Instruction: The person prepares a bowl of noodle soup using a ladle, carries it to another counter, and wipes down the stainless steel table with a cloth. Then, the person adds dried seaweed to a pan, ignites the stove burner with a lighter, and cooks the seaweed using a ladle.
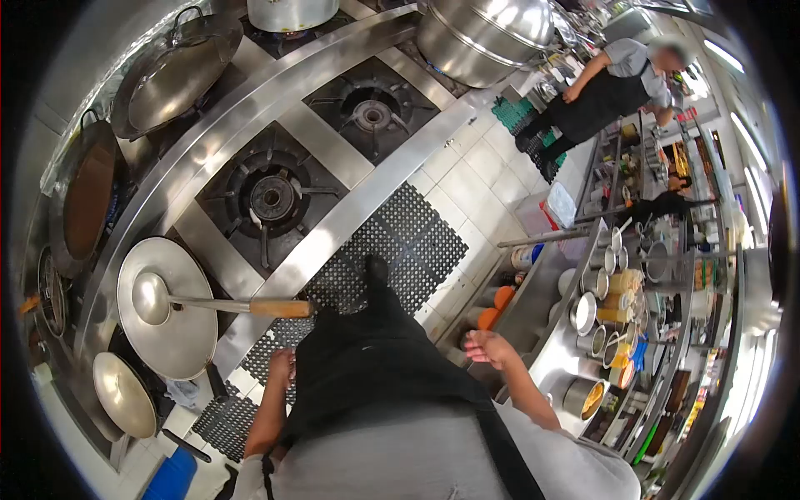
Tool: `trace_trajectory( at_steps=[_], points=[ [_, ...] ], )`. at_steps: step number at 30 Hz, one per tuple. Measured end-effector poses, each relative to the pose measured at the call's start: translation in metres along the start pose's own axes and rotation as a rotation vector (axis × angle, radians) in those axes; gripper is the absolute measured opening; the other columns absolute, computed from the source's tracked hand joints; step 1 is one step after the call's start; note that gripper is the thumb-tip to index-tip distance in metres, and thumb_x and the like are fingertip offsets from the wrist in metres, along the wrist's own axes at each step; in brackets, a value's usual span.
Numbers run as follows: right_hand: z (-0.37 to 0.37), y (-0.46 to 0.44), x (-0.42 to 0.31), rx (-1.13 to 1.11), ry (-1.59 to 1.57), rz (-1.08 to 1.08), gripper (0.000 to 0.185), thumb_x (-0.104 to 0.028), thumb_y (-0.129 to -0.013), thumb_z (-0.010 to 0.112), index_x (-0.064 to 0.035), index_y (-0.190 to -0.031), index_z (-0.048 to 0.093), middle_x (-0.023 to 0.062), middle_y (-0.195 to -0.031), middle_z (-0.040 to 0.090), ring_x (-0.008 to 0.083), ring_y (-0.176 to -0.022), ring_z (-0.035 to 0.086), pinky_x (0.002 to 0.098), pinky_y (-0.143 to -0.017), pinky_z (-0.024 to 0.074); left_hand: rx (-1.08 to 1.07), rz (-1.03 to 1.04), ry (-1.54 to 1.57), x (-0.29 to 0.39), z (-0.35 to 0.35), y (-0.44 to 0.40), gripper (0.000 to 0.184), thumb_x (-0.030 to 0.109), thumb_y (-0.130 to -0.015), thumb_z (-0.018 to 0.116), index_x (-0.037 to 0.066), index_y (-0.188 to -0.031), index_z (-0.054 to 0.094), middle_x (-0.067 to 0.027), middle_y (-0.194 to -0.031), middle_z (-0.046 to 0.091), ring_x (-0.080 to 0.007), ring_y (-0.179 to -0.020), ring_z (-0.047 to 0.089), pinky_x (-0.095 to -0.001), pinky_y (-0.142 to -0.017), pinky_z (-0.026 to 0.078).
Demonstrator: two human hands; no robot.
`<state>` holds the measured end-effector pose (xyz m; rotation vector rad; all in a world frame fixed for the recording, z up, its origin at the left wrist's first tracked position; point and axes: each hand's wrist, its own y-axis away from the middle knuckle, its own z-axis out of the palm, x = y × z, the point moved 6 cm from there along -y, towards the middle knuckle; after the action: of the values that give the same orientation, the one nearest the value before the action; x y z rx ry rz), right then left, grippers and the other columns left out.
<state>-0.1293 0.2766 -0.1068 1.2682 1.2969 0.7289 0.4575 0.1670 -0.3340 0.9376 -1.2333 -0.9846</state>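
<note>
Beside my left hip hangs my left hand point(283, 367), fingers curled in and nothing visible in them. Nearest to it is the wooden handle of a ladle point(152, 298), which rests across a wide pale wok point(183, 346) on the stove. On my other side, my right hand point(492, 347) is held out from the waist with fingers loosely bent and apart, holding nothing. It is near a steel counter with orange-topped containers point(497, 307). My black apron point(375, 367) fills the lower middle.
Burners point(271, 195) and large woks point(87, 192) line the left; a big steel pot point(483, 42) stands farther along. Perforated black mats point(408, 221) cover the floor. Another person point(600, 100) in a dark apron stands ahead. Shelves with pots point(586, 312) run along the right.
</note>
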Motion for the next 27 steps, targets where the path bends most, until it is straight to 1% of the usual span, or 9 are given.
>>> trace_trajectory(
  at_steps=[3, 4, 8, 10, 12, 13, 19, 23, 27],
  points=[
    [-0.031, -0.056, -0.062, -0.013, 0.119, -0.026, 0.05, -0.044, -0.1, 0.062, -0.006, -0.133, 0.059, 0.0117, -0.121, 0.067, 0.0229, -0.096, 0.071, 0.036, -0.082, 0.0566, 0.292, 0.015, 0.12, 0.026, 0.024, 0.042, 0.021, 0.027, -0.097, 0.062, 0.008, -0.105, 0.061, -0.0038, -0.079, 0.059, -0.0128, -0.056, 0.057, -0.0286, -0.043, 0.045],
    [-0.046, -0.076, -0.077, -0.047, 0.15, -0.032, 0.049, -0.042, -0.101, 0.061, -0.0061, -0.134, 0.059, 0.0121, -0.123, 0.067, 0.0236, -0.097, 0.071, 0.0363, -0.082, 0.0569, 0.178, 0.025, 0.1, -0.008, 0.001, 0.004, 0.033, 0.036, -0.099, 0.062, 0.012, -0.122, 0.057, -0.0037, -0.101, 0.067, -0.0184, -0.076, 0.065, -0.0295, -0.058, 0.055],
    [-0.108, -0.167, -0.136, -0.313, 0.039, -0.094, 0.043, -0.019, -0.103, 0.054, -0.0053, -0.144, 0.05, 0.0148, -0.136, 0.061, 0.0298, -0.116, 0.067, 0.0417, -0.091, 0.0591, 0.231, 0.091, 0.239, -0.013, 0.03, 0.058, 0.024, 0.025, -0.096, 0.064, 0.013, -0.117, 0.062, -0.0033, -0.087, 0.064, -0.0201, -0.068, 0.064, -0.0345, -0.063, 0.057],
    [-0.134, -0.234, -0.161, -0.436, 0.254, -0.279, 0.041, -0.024, -0.105, 0.051, -0.0077, -0.142, 0.051, 0.0089, -0.128, 0.066, 0.0259, -0.109, 0.068, 0.033, -0.076, 0.0604, 0.311, 0.06, 0.26, -0.035, 0.025, 0.095, 0.024, 0.022, -0.095, 0.065, 0.011, -0.117, 0.065, -0.002, -0.081, 0.064, -0.017, -0.065, 0.063, -0.0293, -0.056, 0.053],
    [-0.13, -0.251, -0.196, -0.261, 0.057, -0.062, 0.04, -0.034, -0.105, 0.053, -0.0082, -0.136, 0.054, 0.0086, -0.12, 0.067, 0.0225, -0.097, 0.069, 0.0299, -0.062, 0.0565, 0.456, -0.006, 0.251, -0.05, 0.021, 0.141, 0.029, 0.025, -0.092, 0.067, 0.01, -0.117, 0.065, -0.0024, -0.083, 0.065, -0.0162, -0.064, 0.063, -0.0319, -0.055, 0.053],
    [-0.116, -0.256, -0.212, -0.205, 0.087, -0.041, 0.042, -0.037, -0.105, 0.054, -0.008, -0.134, 0.055, 0.009, -0.118, 0.067, 0.022, -0.096, 0.068, 0.03, -0.06, 0.0552, 0.444, -0.032, 0.182, -0.067, 0.008, 0.157, 0.033, 0.035, -0.097, 0.066, 0.013, -0.121, 0.061, -0.0047, -0.1, 0.068, -0.0183, -0.076, 0.069, -0.0364, -0.065, 0.056],
    [-0.054, -0.255, -0.229, -0.057, 0.214, -0.055, 0.052, -0.05, -0.1, 0.059, -0.008, -0.131, 0.056, 0.0112, -0.112, 0.066, 0.0208, -0.075, 0.067, 0.0318, -0.058, 0.0528, 0.837, -0.123, 0.403, -0.17, -0.104, 0.251, 0.05, 0.052, -0.099, 0.057, 0.011, -0.126, 0.057, -0.012, -0.106, 0.067, -0.0256, -0.082, 0.068, -0.0372, -0.062, 0.054],
    [0.02, -0.238, -0.218, -0.236, 0.324, -0.094, 0.037, -0.046, -0.101, 0.059, -0.0098, -0.109, 0.063, 0.0046, -0.092, 0.068, 0.0169, -0.071, 0.066, 0.0285, -0.062, 0.0537, 1.553, -0.067, 0.089, -0.257, -0.275, 0.276, 0.063, 0.06, -0.098, 0.053, 0.002, -0.121, 0.058, -0.0113, -0.091, 0.062, -0.0236, -0.072, 0.061, -0.0353, -0.053, 0.049],
    [0.166, -0.143, -0.212, -0.558, 0.312, -0.095, 0.033, -0.04, -0.105, 0.055, -0.0075, -0.105, 0.064, 0.0031, -0.088, 0.069, 0.017, -0.073, 0.067, 0.0308, -0.065, 0.0576, 1.229, 0.229, 0.406, -0.149, -0.317, 0.304, 0.058, 0.064, -0.096, 0.057, 0.008, -0.104, 0.064, -0.0007, -0.074, 0.056, -0.0123, -0.065, 0.052, -0.0329, -0.05, 0.039]
  ],
)
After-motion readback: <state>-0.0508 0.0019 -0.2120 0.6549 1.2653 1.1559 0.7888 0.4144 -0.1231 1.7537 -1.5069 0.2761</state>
